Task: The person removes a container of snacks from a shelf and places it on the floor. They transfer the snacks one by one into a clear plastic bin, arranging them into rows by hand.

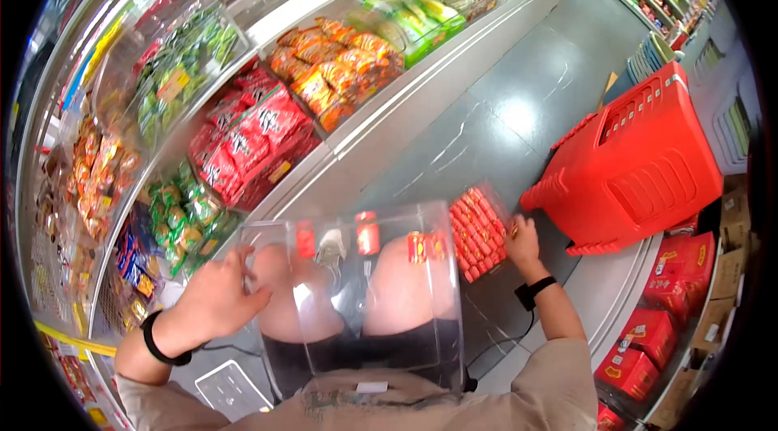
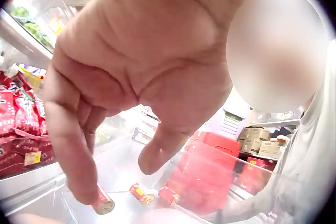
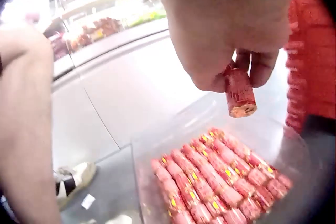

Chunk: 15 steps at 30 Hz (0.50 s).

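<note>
My right hand [image 1: 525,243] pinches a small red wrapped roll [image 3: 240,95] with a tan end, which points down. Below it, a clear container [image 3: 148,148] holds rows of the same rolls [image 3: 215,176], packed side by side. A large clear plastic bin [image 1: 455,301] stands before my body, over my thighs, with several loose red rolls [image 1: 367,233] in it towards the far side. Over the bin's left edge hangs my left hand [image 1: 212,305], fingers loosely bent and thumb apart. In the left wrist view one fingertip overlaps a roll [image 2: 105,205].
A big red plastic basket [image 1: 632,168] stands right of the rolls. Shelf bins with red packets [image 1: 255,139] and orange packets [image 1: 336,66] line the left and far side. Red boxes [image 1: 652,334] and brown cartons [image 1: 725,269] sit on the right. Grey floor [image 1: 486,119] runs between.
</note>
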Each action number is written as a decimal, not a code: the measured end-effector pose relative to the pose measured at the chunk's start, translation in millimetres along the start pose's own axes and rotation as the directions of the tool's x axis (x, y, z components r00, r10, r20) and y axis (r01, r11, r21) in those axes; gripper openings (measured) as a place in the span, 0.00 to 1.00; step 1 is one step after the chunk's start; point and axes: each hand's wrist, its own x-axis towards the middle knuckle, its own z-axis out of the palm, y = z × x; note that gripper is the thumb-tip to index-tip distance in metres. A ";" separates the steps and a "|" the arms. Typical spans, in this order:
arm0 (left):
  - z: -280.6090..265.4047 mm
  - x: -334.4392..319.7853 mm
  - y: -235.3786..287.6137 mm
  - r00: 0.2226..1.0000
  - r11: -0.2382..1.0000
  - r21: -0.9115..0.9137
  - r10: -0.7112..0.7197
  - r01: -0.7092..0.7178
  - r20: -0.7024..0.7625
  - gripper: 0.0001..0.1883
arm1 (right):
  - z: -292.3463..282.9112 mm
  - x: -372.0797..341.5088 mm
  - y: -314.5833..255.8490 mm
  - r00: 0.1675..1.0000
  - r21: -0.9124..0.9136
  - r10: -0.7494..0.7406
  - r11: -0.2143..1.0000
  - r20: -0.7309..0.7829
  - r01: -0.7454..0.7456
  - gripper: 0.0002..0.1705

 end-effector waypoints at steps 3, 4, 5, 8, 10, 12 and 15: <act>-5.9 -2.4 12.5 0.998 0.985 0.170 0.007 0.005 -0.069 0.51 | -61.7 7.7 -41.2 0.976 0.166 -0.111 0.976 -0.189 0.143 0.20; -4.3 -5.1 9.2 0.991 0.983 0.179 0.066 -0.045 -0.113 0.54 | -83.8 6.0 -54.9 0.963 0.200 -0.118 0.965 -0.244 0.169 0.20; -1.8 -5.7 6.4 0.978 0.978 0.188 0.128 -0.096 -0.165 0.58 | -106.2 3.8 -71.0 0.960 0.299 -0.082 0.940 -0.268 0.163 0.19; -7.8 -3.9 7.8 0.926 0.939 0.243 0.299 -0.242 -0.229 0.63 | -180.2 -4.6 -137.4 0.968 0.561 -0.043 0.809 -0.246 0.179 0.16; -11.9 -1.5 10.1 0.881 0.875 0.329 0.432 -0.356 -0.193 0.63 | -212.8 -12.0 -169.6 0.968 0.627 -0.132 0.741 -0.215 0.240 0.22; -11.9 0.3 10.1 0.812 0.756 0.438 0.577 -0.487 -0.094 0.63 | -239.6 -26.0 -210.4 0.957 0.696 -0.220 0.658 -0.190 0.290 0.21; -10.8 2.6 14.6 0.697 0.614 0.492 0.717 -0.617 -0.020 0.61 | -267.3 -49.6 -270.2 0.916 0.801 -0.393 0.523 -0.077 0.292 0.22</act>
